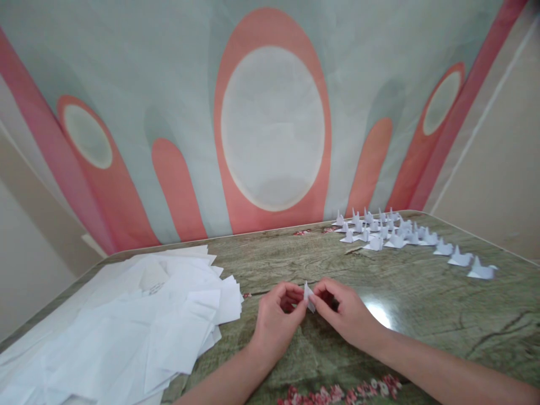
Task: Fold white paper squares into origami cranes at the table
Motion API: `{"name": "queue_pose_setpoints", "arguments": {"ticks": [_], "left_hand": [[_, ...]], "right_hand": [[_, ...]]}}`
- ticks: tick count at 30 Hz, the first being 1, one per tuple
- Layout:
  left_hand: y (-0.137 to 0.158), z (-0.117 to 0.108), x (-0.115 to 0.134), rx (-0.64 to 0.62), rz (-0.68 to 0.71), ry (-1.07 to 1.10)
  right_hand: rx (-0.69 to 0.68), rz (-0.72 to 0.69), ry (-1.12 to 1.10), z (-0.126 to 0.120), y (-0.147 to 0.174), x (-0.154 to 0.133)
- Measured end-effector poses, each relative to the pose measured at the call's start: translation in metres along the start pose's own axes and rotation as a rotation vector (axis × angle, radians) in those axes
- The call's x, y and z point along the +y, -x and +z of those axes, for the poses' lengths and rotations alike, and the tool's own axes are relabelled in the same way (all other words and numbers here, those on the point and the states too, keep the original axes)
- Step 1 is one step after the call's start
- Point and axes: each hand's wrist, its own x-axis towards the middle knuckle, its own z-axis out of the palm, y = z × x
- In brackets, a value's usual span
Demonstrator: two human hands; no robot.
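A small piece of folded white paper (309, 298) is held just above the middle of the table, its pointed tip upward. My left hand (276, 312) pinches its left side between thumb and fingers. From the right, my right hand (340, 309) grips the other side in the same way. The fingers cover part of the paper, so its full shape is hidden. To the far right stand several folded white paper birds (396, 239), grouped in rough rows, with a nearer paper bird (482, 270) at the end of a line.
A wide, loose pile of white paper sheets (181, 337) covers the table's left side. The wood-patterned table (270, 259) has printed pink flowers (337, 394) near its front edge. Behind it hangs a backdrop (270, 28) with coral arches.
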Motion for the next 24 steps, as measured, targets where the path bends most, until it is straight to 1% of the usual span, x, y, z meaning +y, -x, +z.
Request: {"name": "queue_pose_setpoints", "arguments": {"ticks": [7, 12, 15, 18, 24], "left_hand": [[-0.001, 0.0, -0.002, -0.003, -0.032, 0.012], [-0.002, 0.001, -0.003, 0.003, -0.059, 0.07], [-0.001, 0.002, -0.001, -0.001, -0.081, 0.142], [-0.001, 0.001, 0.002, 0.002, -0.094, 0.212], [-0.005, -0.001, 0.003, 0.029, -0.14, 0.239]], "right_hand": [[0.054, -0.025, 0.106, 0.003, 0.0, 0.004], [0.081, -0.093, 0.191, 0.004, 0.001, 0.008], [0.118, -0.17, 0.244, 0.004, 0.002, 0.012], [0.133, -0.281, 0.338, 0.004, 0.004, 0.013], [0.144, -0.465, 0.504, 0.001, 0.004, 0.005]]}}
